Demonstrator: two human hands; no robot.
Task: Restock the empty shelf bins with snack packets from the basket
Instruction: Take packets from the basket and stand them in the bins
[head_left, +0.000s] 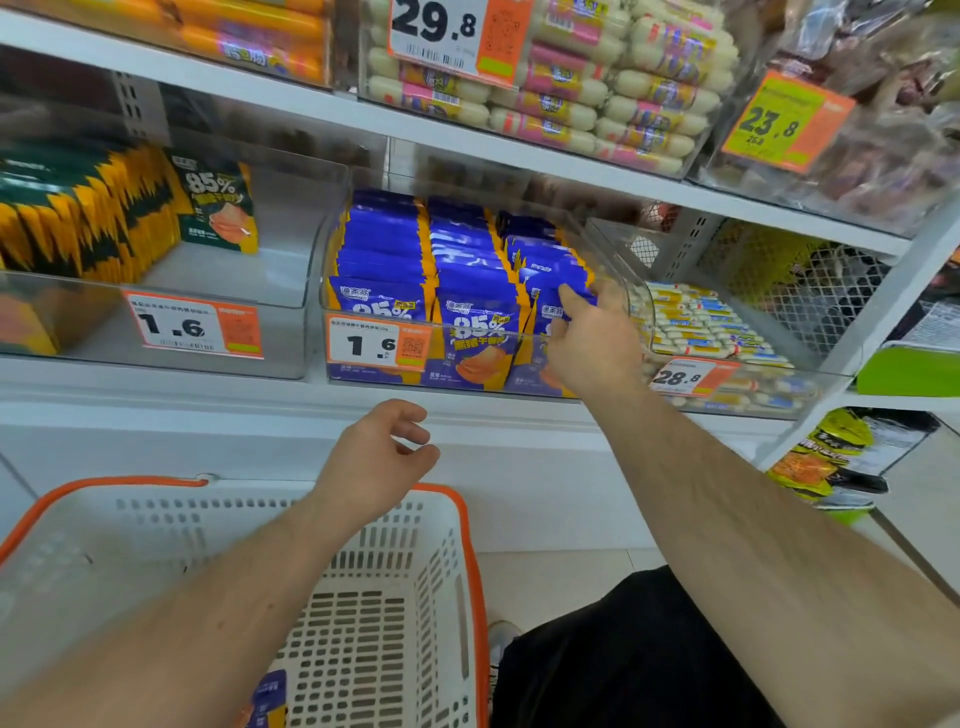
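The blue packets (470, 291) stand in three rows in the middle bin (610, 249) on the shelf (218, 395), and the right hand (589, 340) is at the front of the right row. Its fingers (574, 299) are curled over the top of the front packet, so it seems to be pushing that one into place. To do this well, press the packet down straight until it stands like the others, and keep it inside the clear wall of the bin. The bin looks nearly full, so the fit may be tight and a packet could bend or pop up. The left hand (376, 460) hangs over the basket (462, 525) with its fingers loose and apart, holding nothing. A few blue packets lie low in the basket (270, 699), ready to pick next. To the left, the green packets (93, 218) fill only part of their bin (306, 218), so there is room there. To the right is a bin of small white sticks (701, 325). Orange price tags (376, 345) hang on the bin fronts and hide part of the packets.
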